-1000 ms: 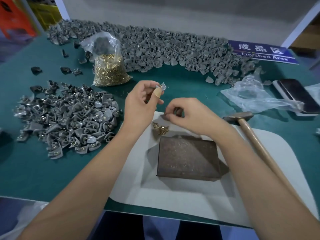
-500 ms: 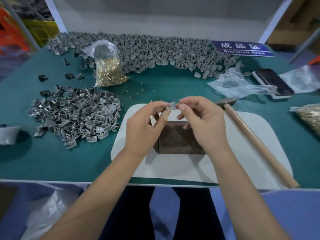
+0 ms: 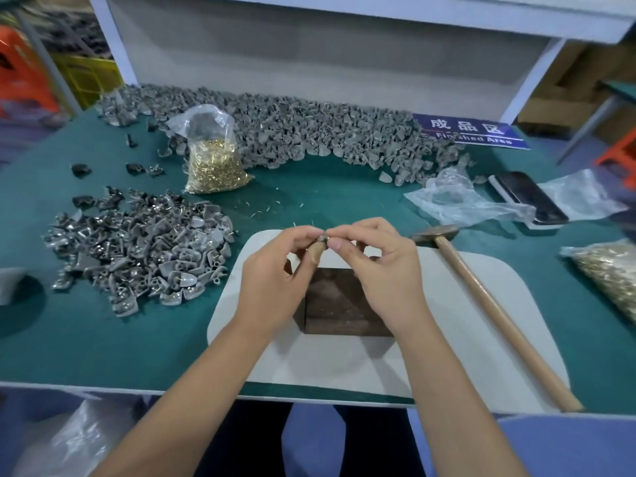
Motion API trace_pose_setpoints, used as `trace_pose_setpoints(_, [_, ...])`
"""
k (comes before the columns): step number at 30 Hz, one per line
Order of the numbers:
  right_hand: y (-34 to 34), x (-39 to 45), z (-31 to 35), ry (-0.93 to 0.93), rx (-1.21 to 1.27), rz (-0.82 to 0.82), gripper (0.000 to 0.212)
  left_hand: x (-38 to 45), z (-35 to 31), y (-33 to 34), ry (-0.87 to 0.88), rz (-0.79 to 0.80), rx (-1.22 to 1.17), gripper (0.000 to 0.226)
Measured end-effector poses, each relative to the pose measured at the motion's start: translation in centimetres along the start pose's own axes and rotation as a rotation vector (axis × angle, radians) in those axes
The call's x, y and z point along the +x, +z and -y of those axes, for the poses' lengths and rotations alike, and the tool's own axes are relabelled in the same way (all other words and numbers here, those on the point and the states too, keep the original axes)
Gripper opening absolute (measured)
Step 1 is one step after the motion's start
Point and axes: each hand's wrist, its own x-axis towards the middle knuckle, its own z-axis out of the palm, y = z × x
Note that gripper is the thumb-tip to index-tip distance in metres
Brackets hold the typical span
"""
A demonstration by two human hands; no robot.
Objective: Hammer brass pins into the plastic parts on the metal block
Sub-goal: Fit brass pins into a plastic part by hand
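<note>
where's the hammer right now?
Head view, right side: the hammer lies unheld on the white mat, head beside the right hand, handle running toward the table's near edge.

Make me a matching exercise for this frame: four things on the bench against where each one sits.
Things:
1. hammer
2. metal block
3. bag of brass pins
4. phone

Places:
A. far right, beside crumpled plastic
B. on the white mat, below both hands
C. standing before the far heap of grey parts
D. lying right of the hands, head away from the person

Pairs: 1-D, 2-B, 3-C, 4-A
</note>
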Motion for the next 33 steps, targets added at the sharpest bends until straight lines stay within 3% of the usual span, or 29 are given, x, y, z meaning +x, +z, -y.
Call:
trace_pose_setpoints(5, [0.1,-0.2,-0.1,-0.016,-0.044,-0.006,0.012,-0.3,0.1,0.4,-0.015,0.012,0.015,0.019])
trace_pose_setpoints(10, [0.2,-0.8,-0.5,-0.150,-0.134,-0.055,0.013,-0.3,0.0,0.7,-0.033,0.010,-0.006,0.020])
trace_pose_setpoints(15, [-0.2,-0.6,-0.5,0.037,0.012,-0.134,0.016,-0.3,0.0,0.4,-0.055,-0.029,-0.004,0.018])
trace_pose_setpoints(18, [-0.2,-0.6,-0.6,0.058,-0.001,-0.133,0.013,-0.1,0.0,0.4,-0.083,-0.022,0.028,0.013])
trace_pose_setpoints(25, [-0.1,-0.2,-1.4,0.049,-0.167,-0.053,0.014,0.7,1.3,-3.1,-0.254,-0.134,0.285,0.009])
trace_pose_setpoints(29, [-0.1,-0.3,-1.4,-0.004,-0.279,0.013,0.014,-0.1,1.5,-5.9,-0.217,-0.091,0.531,0.008])
trace_pose_setpoints(33, [0.1,-0.4,-1.5,-0.015,-0.295,0.045,0.014,-0.4,2.1,-8.9,-0.247,-0.200,0.660,0.009])
